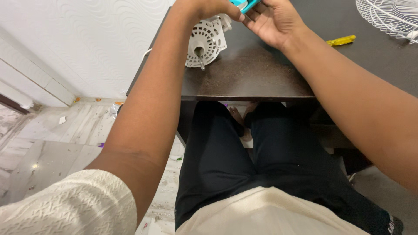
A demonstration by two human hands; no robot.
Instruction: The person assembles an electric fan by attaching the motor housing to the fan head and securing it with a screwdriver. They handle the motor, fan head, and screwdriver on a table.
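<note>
dark table (257,74): wide brown-black top at the upper middle of the view, its near edge running above the seated person's knees. bears everything listed below.

wire fan guard (392,17): white, round, only its lower left part in view at the top right corner. lies on the table, well apart from both hands.

fan motor housing (208,40): white plastic, slotted, round face turned toward the camera and a little to the left, with a metal shaft pointing down and toward the table's near edge. it rests on the table just below and beside the left hand, touching or nearly touching the fingers. its long axis, the shaft line, runs from the hands toward the viewer. the left hand is the nearer of the two.

left hand (209,8): forearm stretched straight forward from a cream sleeve, wrist bent over the top of the housing, fingers curled closed around one end of the teal object.

right hand (274,21): forearm coming in from the lower right, palm turned up and left, fingers partly folded against the same teal object from below.

teal object (244,4): small, bright, cut off by the top edge; its kind cannot be told. pinched between both hands, directly above the housing.

yellow tool (342,41): small, lying flat on the table to the right of the right wrist, untouched.
</note>
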